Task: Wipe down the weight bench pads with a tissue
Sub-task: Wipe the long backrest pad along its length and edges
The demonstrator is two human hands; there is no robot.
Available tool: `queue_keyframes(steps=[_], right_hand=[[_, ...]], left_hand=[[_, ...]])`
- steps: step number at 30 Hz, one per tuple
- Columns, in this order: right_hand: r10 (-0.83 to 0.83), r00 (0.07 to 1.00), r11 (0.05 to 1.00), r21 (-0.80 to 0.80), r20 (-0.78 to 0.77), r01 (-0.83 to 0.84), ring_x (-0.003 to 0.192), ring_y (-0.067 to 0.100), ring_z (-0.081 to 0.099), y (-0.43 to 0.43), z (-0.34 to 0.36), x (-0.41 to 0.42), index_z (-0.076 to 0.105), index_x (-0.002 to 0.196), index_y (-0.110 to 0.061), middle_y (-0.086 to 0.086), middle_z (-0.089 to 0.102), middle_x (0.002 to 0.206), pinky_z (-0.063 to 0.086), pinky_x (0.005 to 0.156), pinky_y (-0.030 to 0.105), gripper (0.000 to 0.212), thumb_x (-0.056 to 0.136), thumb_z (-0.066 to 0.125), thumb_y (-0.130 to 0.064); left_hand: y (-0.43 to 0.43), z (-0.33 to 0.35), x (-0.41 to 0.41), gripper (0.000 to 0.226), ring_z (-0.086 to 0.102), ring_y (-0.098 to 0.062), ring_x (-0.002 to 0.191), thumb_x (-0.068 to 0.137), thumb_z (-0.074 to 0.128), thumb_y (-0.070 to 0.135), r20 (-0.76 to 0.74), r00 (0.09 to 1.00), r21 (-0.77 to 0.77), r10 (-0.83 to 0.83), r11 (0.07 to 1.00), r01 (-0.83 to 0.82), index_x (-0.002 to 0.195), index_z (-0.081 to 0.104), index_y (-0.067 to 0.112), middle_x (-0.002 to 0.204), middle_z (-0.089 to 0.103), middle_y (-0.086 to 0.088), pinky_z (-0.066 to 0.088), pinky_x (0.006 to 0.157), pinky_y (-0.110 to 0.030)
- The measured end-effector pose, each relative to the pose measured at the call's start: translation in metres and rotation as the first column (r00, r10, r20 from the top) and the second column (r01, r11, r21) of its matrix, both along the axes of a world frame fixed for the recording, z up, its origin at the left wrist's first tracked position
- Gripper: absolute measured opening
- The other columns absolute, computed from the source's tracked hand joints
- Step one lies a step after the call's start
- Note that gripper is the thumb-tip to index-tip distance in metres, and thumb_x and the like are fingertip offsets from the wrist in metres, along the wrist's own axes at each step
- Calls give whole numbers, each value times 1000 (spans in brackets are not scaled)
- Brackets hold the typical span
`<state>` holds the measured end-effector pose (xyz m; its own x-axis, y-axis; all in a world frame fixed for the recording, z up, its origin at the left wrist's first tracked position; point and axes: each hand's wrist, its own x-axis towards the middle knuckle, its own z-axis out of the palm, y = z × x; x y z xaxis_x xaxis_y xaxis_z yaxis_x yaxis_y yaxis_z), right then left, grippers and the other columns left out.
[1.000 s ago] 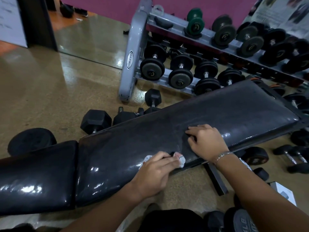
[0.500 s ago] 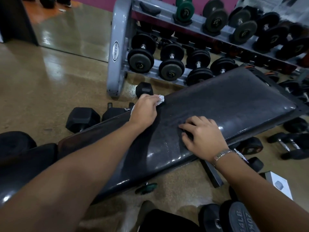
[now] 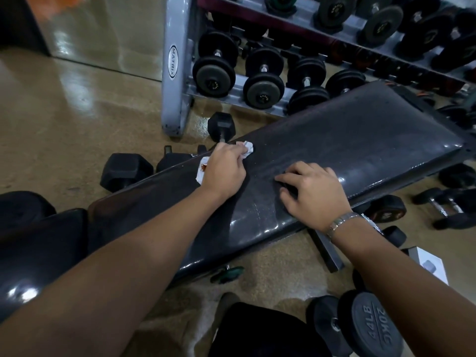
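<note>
the left hand (image 3: 223,168) is clenched around a crumpled white tissue (image 3: 246,149), pressing it against the far edge of the long black vinyl back pad (image 3: 360,143) of the weight bench; a reddish-stained corner of the tissue pokes out by the wrist. the right hand (image 3: 313,193), with a metal bracelet (image 3: 341,222), lies released with fingers spread flat on the pad's near side. the grey dumbbell rack (image 3: 173,73) stands just behind the bench.

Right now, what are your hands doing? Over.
Left hand gripping tissue at far edge of bench pad. Right hand flat on pad, empty. Nothing in the way.
</note>
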<state>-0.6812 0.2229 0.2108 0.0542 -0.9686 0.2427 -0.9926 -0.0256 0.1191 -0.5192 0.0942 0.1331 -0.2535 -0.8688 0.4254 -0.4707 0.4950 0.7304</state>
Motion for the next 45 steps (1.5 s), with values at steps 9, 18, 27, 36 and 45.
queue_keyframes(steps=[9,18,27,36,45], right_hand=[[-22,1000,998,51,9,22,96,22,60,0,4,2,72,109,-33,-7,63,107,44,80,39,34,82,53,-38],[-46,999,984,170,7,44,110,20,55,2,12,6,65,123,-33,-9,59,120,42,90,38,40,85,55,-34],[-63,997,973,224,38,53,114,19,53,1,17,7,62,128,-33,-8,56,126,43,95,37,44,85,54,-32],[-84,995,965,254,55,68,117,19,53,4,20,11,61,130,-32,-8,55,128,45,96,34,46,84,54,-32],[-16,992,976,217,122,-11,114,15,56,-5,27,-4,70,118,-31,-12,63,120,45,97,37,51,76,43,-20]], left_hand=[[59,-12,9,28,57,-26,97,97,49,2,36,998,-77,-49,996,52,111,73,6,106,75,-4,49,89,-41],[119,-20,14,44,56,-21,113,88,43,8,87,986,-129,-144,980,154,125,68,8,123,70,-3,49,100,-36],[159,-37,17,46,54,-18,122,87,50,5,96,972,-157,-215,961,228,128,67,13,130,67,3,47,104,-37],[177,-40,23,45,54,-14,118,88,52,5,122,941,-164,-316,928,333,129,67,15,132,66,5,51,97,-36],[152,-1,33,48,55,-20,121,94,54,-1,-89,943,-224,-320,929,294,135,62,22,139,61,11,50,95,-46]])
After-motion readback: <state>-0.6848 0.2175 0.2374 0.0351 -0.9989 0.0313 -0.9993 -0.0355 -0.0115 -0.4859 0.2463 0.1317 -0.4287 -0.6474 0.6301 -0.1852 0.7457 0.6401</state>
